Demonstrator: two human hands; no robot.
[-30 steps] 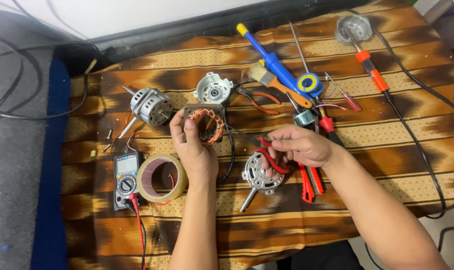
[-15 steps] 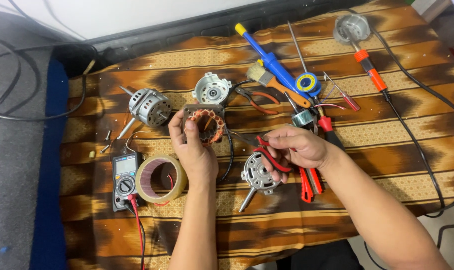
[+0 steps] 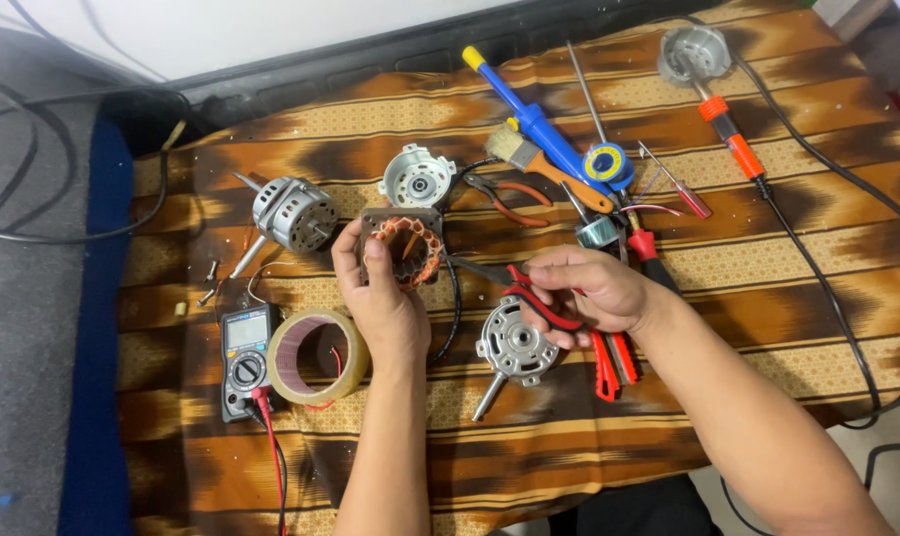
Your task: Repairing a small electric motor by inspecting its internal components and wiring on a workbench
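Your left hand (image 3: 388, 303) grips the motor stator (image 3: 402, 248), a square steel frame ringed with copper windings, holding it upright just above the striped brown cloth (image 3: 768, 268) that covers the bench, thumb and fingers wrapped over its near edge. Your right hand (image 3: 589, 293) is closed around the red handles of a pair of pliers (image 3: 529, 298), whose dark nose points left toward the stator without quite touching it. Just near of the pliers lies a rotor end bell with its shaft (image 3: 514, 352); a second end cover (image 3: 417, 177) sits just beyond the stator, and an assembled motor (image 3: 291, 213) rests to the far left. A roll of tape (image 3: 316, 357) and a multimeter (image 3: 245, 357) lie beside your left wrist.

By the look of it, you are working on the windings or their leads. The next move calls for a steady stator and a fine, light bite with the nose, sparing the copper wire.
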